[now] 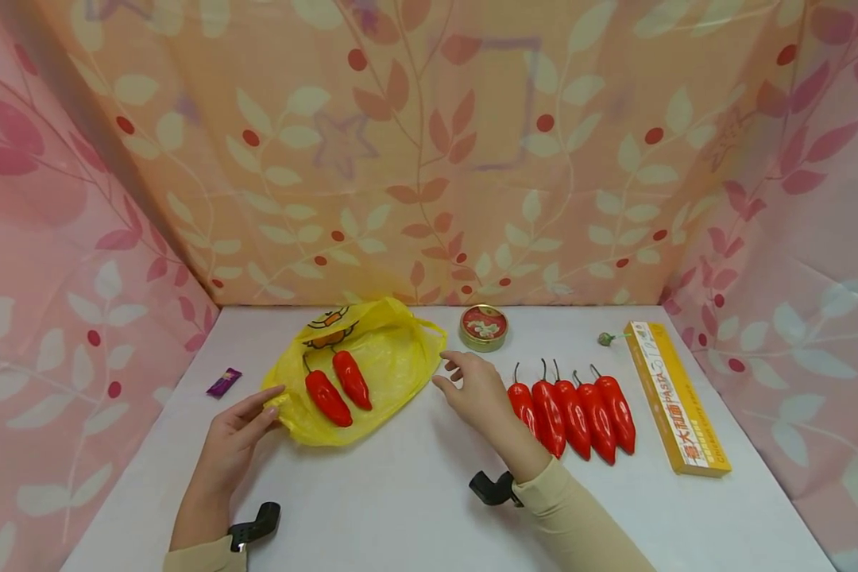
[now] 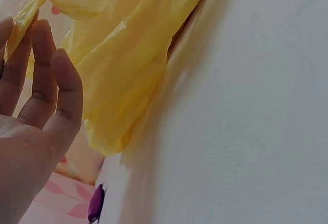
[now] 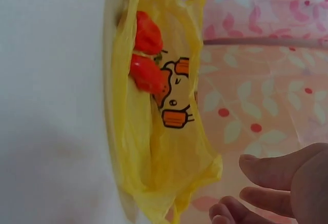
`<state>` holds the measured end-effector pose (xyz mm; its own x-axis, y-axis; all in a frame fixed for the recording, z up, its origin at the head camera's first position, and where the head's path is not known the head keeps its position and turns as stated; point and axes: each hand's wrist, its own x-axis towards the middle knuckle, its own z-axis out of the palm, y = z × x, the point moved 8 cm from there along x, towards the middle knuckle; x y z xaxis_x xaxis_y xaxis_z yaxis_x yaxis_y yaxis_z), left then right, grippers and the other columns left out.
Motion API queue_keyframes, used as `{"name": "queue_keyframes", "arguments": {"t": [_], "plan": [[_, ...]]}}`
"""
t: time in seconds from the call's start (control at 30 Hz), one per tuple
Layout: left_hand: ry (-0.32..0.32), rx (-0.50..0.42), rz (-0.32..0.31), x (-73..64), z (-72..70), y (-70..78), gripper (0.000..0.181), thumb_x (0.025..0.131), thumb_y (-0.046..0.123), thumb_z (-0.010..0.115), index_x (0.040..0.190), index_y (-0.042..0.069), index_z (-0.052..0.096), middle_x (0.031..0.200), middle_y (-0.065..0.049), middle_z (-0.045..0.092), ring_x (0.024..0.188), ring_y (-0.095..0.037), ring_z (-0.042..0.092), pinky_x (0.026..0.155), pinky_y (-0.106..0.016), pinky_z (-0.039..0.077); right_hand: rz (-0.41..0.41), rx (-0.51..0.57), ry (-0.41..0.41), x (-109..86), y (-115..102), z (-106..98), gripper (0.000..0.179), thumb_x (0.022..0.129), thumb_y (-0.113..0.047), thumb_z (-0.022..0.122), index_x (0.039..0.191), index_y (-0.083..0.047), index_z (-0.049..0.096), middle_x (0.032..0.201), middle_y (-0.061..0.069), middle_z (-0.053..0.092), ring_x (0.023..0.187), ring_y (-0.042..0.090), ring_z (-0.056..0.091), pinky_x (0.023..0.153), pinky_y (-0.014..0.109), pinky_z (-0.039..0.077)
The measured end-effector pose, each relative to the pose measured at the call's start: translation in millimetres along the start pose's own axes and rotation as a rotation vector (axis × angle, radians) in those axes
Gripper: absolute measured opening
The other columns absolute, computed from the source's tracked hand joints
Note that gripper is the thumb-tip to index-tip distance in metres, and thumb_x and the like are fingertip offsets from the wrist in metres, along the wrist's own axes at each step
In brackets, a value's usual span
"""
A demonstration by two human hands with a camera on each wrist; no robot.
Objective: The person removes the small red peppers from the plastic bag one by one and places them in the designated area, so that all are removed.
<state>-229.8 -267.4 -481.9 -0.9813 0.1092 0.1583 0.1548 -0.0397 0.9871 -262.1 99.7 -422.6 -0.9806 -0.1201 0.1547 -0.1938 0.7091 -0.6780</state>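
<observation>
A yellow plastic bag with a printed cartoon lies with its mouth spread, and two red chili peppers rest inside it. My left hand pinches the bag's left edge between thumb and fingers; the left wrist view shows the yellow film running between the fingers. Just off the bag's right side is my right hand, empty, its fingers loosely bent and the thumb apart. Several more red chili peppers lie in a row to the right, the leftmost partly hidden behind my right forearm.
A round red-and-gold tin stands behind the right hand. Further right are a small wrapped lollipop and a long yellow pasta box. A purple-wrapped candy lies left of the bag. Patterned cloth encloses the white table.
</observation>
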Motion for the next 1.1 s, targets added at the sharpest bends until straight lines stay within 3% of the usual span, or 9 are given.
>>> {"name": "queue_keyframes", "arguments": {"t": [0.3,0.53,0.9,1.1], "plan": [[0.014,-0.002,0.007,0.8,-1.3,2.5,0.041,0.103,0.006,0.055,0.139,-0.012,0.05,0.131,0.007,0.066,0.107,-0.006,0.066,0.091,-0.02,0.056,-0.085,0.098,-0.042,26.2,-22,19,0.042,0.092,-0.026,0.075,0.13,-0.011,0.067,0.11,0.006,0.071,0.096,0.019,0.068,0.082,0.034,0.059],[0.027,0.028,0.014,-0.4,-2.4,2.3,0.04,0.103,0.005,0.055,0.138,-0.014,0.05,0.129,0.009,0.066,0.106,-0.005,0.066,0.089,-0.02,0.057,-0.141,0.142,-0.105,49.3,-32,43,0.042,0.093,-0.024,0.074,0.131,-0.008,0.066,0.116,0.011,0.071,0.1,0.024,0.069,0.085,0.035,0.06],[0.03,0.028,-0.01,-1.0,-3.7,0.3,0.041,0.103,0.008,0.056,0.139,-0.011,0.051,0.13,0.009,0.066,0.108,-0.005,0.065,0.09,-0.019,0.057,-0.133,0.171,-0.182,80.3,-47,90,0.044,0.093,-0.027,0.074,0.133,-0.01,0.064,0.123,0.013,0.069,0.103,0.024,0.069,0.086,0.031,0.06],[0.027,0.035,-0.016,-1.5,-1.4,-0.3,0.041,0.103,0.008,0.056,0.139,-0.011,0.051,0.13,0.01,0.065,0.109,-0.005,0.065,0.09,-0.02,0.057,-0.067,0.215,-0.268,88.1,-50,117,0.053,0.092,-0.029,0.076,0.139,-0.01,0.06,0.136,0.015,0.062,0.114,0.033,0.064,0.09,0.035,0.059]]}}
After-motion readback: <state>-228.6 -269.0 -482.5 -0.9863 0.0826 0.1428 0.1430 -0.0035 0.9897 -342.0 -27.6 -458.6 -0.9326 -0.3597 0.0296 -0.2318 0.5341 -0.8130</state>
